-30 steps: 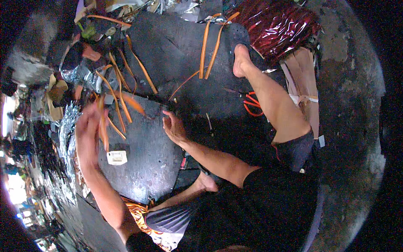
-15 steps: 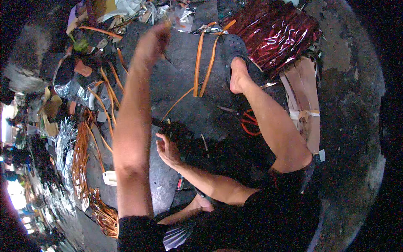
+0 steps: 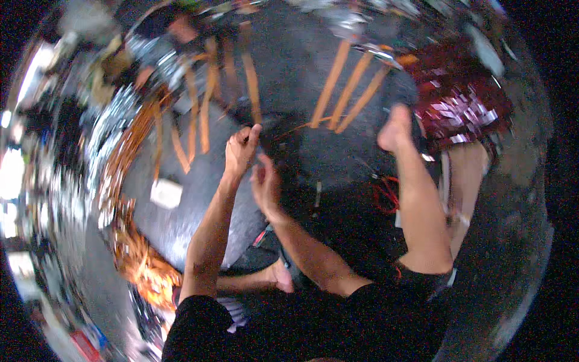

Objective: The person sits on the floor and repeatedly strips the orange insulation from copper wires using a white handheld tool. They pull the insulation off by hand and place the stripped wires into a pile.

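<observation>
- Three flat orange strips [image 3: 351,92] lie side by side at upper middle of the frame, slanted, lower ends close together.
- Left hand [image 3: 240,149] is near the middle of the frame, fingers mostly curled in, one digit poking up. Honestly too blurry there, so can't tell if it's pinching anything.
- A lone strip [image 3: 252,90] comes down from the top and ends right by that digit; touching or not, no idea.
- Right hand [image 3: 266,187] sits just below and to the right, fingers loosely bent, decent gap to the thumb, nothing visible in it.
- More strips [image 3: 205,120] spread out upper left, some over the grey board [image 3: 181,220].
- White boxy piece [image 3: 166,193] on that board, left of centre.
- Lower left: a big orange bundle [image 3: 145,265].
- Upper right: glossy dark red sheeting [image 3: 461,108], with brown cardboard [image 3: 467,175] below it.
</observation>
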Demonstrator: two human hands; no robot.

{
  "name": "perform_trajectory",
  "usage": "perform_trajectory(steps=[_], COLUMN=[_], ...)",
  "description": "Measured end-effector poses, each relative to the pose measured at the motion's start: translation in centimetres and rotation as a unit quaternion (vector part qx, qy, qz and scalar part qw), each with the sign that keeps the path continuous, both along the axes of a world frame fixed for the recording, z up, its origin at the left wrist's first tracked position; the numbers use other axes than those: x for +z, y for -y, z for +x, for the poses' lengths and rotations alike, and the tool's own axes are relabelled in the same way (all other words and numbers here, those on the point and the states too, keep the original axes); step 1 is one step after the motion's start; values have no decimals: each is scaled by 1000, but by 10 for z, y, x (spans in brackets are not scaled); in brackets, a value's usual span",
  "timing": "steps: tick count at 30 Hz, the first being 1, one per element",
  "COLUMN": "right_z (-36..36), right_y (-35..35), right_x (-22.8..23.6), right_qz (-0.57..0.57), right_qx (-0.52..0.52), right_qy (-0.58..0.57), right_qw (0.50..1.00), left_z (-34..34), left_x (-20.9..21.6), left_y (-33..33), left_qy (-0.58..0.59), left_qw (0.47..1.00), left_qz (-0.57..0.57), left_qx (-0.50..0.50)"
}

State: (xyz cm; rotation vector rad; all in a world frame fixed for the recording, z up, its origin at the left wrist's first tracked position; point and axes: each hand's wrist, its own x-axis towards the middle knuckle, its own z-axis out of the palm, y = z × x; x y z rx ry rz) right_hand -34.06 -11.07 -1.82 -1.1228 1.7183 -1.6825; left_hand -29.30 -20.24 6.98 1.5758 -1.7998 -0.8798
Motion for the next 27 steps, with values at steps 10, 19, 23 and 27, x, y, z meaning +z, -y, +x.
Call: perform_trajectory(steps=[10,19,23,27], right_z=[-3,-11,10,30], right_y=[-23,-26,-33,-51], right_x=[5,13,9,26], right_qz=[36,43,21,56], right_qx=[201,195,251,336], right_qy=[6,-24,-49,-63], right_qw=[979,980,967,938], left_z=[340,440,457,431], left_x=[-49,-29,-11,87], left_y=[-237,-294,-325,-313], left_qy=[2,442,299,22], left_qw=[970,845,878,908], left_qz=[-25,-76,-107,-122], left_qx=[240,292,357,399])
